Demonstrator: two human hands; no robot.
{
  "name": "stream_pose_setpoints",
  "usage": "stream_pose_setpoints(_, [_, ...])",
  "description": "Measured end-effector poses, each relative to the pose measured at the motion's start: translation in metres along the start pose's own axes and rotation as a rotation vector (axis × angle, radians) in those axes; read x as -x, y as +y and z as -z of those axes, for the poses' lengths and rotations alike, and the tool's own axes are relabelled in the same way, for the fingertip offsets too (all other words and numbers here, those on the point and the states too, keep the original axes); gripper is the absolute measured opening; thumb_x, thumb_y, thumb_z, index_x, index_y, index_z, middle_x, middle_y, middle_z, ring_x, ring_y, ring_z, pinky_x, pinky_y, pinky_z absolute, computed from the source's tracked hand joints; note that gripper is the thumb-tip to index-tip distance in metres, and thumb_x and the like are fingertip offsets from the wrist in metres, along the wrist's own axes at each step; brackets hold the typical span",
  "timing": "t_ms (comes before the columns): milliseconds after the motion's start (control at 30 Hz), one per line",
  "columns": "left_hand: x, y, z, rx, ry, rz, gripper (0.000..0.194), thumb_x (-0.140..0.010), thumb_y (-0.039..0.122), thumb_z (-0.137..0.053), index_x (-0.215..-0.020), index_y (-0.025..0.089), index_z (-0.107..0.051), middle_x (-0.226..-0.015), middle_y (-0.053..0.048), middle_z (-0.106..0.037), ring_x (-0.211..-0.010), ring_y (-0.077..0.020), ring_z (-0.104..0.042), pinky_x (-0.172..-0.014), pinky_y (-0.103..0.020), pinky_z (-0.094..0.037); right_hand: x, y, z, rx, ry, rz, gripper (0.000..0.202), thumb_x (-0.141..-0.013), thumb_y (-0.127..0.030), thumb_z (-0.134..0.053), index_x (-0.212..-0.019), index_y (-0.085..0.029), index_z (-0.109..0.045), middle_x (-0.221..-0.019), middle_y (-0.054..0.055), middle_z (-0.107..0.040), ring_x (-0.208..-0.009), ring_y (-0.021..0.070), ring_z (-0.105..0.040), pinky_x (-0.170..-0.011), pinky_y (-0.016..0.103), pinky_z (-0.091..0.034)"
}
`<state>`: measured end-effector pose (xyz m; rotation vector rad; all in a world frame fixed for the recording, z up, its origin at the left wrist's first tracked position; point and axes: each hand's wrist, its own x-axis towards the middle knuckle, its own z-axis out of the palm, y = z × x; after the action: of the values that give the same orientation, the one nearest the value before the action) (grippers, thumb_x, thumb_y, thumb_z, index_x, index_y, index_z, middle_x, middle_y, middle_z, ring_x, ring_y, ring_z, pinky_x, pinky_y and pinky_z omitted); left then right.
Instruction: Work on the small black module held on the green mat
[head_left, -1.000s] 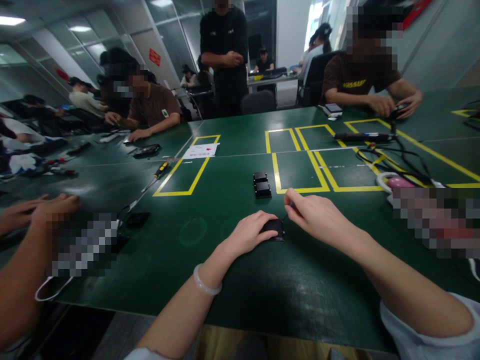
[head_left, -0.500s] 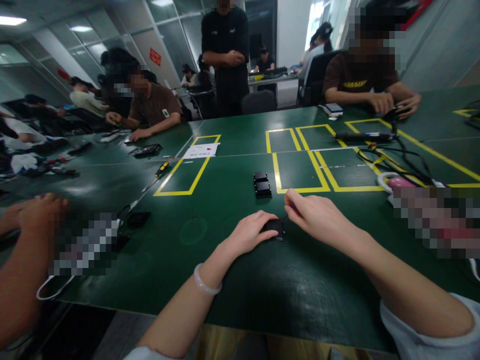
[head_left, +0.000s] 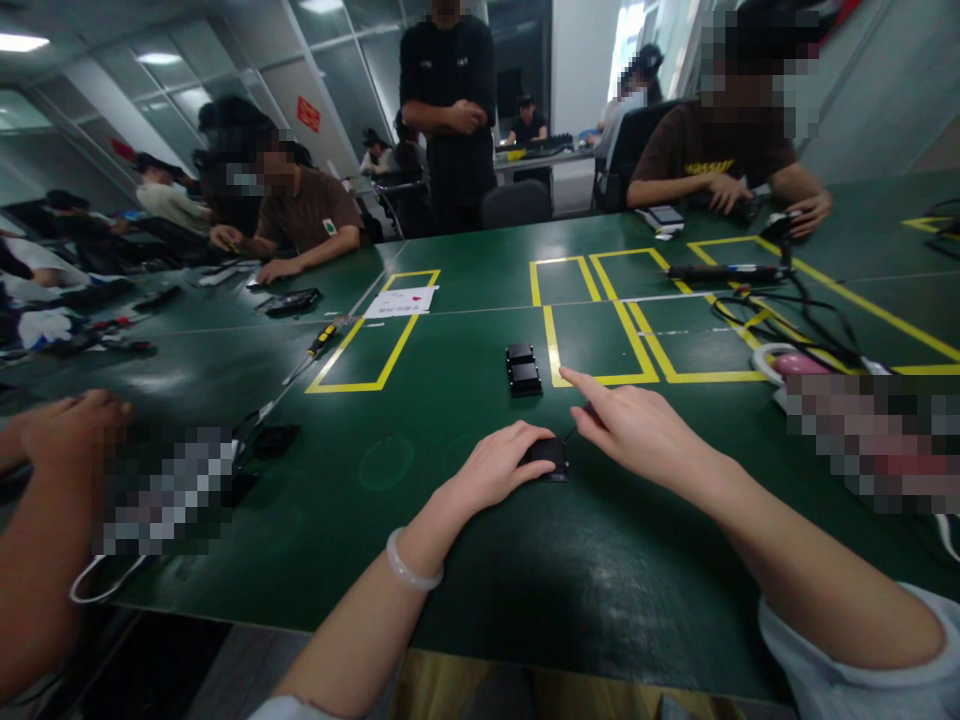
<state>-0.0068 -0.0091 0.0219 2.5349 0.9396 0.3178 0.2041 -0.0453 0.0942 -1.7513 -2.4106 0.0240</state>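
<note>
In the head view, my left hand grips a small flat black block against the green table, thumb on the near side and fingers over the far side. Small pins or screws show at the block's right edge. My right hand is just right of it, closed around a thin dark rod-like tool that slants down to the block's upper right corner. Its index finger points out to the left, while the other fingers are curled. Most of the tool is hidden by the hand. Beyond stand two similar black blocks, close together.
Yellow tape outlines mark the green table. To the left lie a yellow-black screwdriver, a paper sheet and a dark piece. Black cables lie at right. A co-worker's arm rests at far left.
My right index finger has straightened out to the left from a curled pinch. My left hand and the block stay put. The co-worker across at right has shifted their hands.
</note>
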Motion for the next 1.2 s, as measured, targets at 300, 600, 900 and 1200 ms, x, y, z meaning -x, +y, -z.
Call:
stream_pose_setpoints(300, [-0.0004,0.0006,0.0011,0.000,-0.006,-0.001,0.035,-0.095,0.044,-0.051,-0.124,0.024,-0.052,-0.116,-0.006,-0.059,-0.106,-0.0227,-0.059,-0.092,-0.036,-0.049,-0.0003,-0.0020,0.0021,-0.069,-0.001,0.021,0.022,-0.096,-0.031,-0.035,-0.104,-0.019,-0.051,-0.075,0.003,-0.067,-0.066,0.0189,-0.062,-0.057,0.028,-0.029])
stream_pose_setpoints(600, [-0.0001,0.0013,0.0010,-0.003,-0.004,0.007,0.035,-0.096,0.045,-0.049,-0.124,0.024,-0.052,-0.115,-0.006,-0.059,-0.106,-0.0223,-0.059,-0.092,-0.035,-0.049,0.0015,-0.0025,-0.0001,-0.104,-0.009,0.081,0.015,-0.097,-0.030,-0.037,-0.101,-0.020,-0.048,-0.078,0.002,-0.066,-0.064,0.0175,-0.060,-0.055,0.027,-0.027])
stream_pose_setpoints(900, [0.0002,-0.0004,-0.0004,0.000,0.003,0.001,0.036,-0.096,0.046,-0.049,-0.124,0.024,-0.052,-0.115,-0.006,-0.059,-0.105,-0.0222,-0.059,-0.093,-0.035,-0.049,0.0016,-0.0045,0.0013,-0.086,0.007,0.076,0.020,-0.098,-0.037,-0.037,-0.096,-0.021,-0.049,-0.078,0.003,-0.067,-0.067,0.0183,-0.061,-0.055,0.027,-0.028])
stream_pose_setpoints(1200, [-0.0009,0.0017,0.0005,-0.009,-0.007,0.009,0.035,-0.096,0.045,-0.049,-0.124,0.024,-0.052,-0.115,-0.006,-0.059,-0.106,-0.0225,-0.059,-0.093,-0.035,-0.049,0.0021,0.0013,-0.0020,-0.121,0.028,0.107,0.011,-0.097,-0.028,-0.038,-0.098,-0.021,-0.046,-0.083,0.002,-0.066,-0.070,0.0175,-0.061,-0.056,0.027,-0.030])
